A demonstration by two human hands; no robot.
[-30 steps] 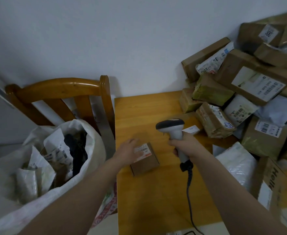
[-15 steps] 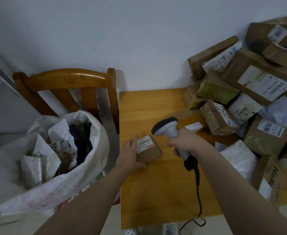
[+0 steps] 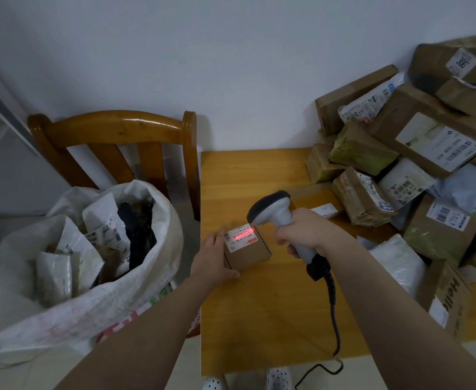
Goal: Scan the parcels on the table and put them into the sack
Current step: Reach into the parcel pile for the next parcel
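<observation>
A small brown cardboard parcel (image 3: pixel 249 253) with a white label lies on the wooden table (image 3: pixel 276 313) near its left edge. My left hand (image 3: pixel 212 258) grips the parcel's left side, thumb along its near edge. My right hand (image 3: pixel 304 230) holds a grey handheld scanner (image 3: pixel 273 208) by the handle, its head pointed down at the label. A red scan line glows across the label. The white woven sack (image 3: pixel 70 266), holding several parcels, stands open to the left of the table.
A heap of cardboard boxes and mailer bags (image 3: pixel 417 178) fills the table's right side. A wooden chair (image 3: pixel 118 144) stands behind the sack, against the wall. The scanner's cable (image 3: pixel 333 313) trails over the table's front edge. White shoes (image 3: pixel 279 378) show below.
My left hand took hold of the small parcel and drew it slightly nearer. The scanner tipped down toward the label, and a red scan line now lights it.
</observation>
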